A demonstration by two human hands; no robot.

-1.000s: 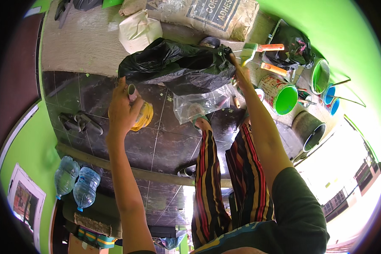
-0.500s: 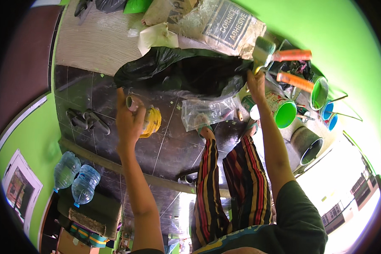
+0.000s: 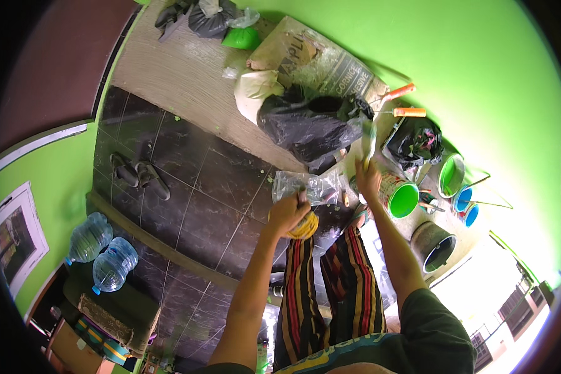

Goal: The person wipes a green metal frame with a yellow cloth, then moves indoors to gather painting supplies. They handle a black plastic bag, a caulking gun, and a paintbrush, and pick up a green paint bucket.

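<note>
My left hand is closed around a yellow roll with a tube end sticking up from the fist; its exact kind is unclear. In my right hand is a paintbrush, bristles pointing away from me and blurred. Just past the brush, a crumpled black plastic bag rests against the paper sack; neither hand appears to grip it. A clear plastic bag lies on the dark tiles beyond my left hand.
A paper sack lies along the green wall. Two orange-handled tools sit at its right. Paint buckets and a dark bucket stand on the right. Sandals and large water bottles are on the left.
The black bag, stretched between my hands before, is now down by the sack. My left hand with the yellow roll has moved right and nearer to me. The view has shifted.
</note>
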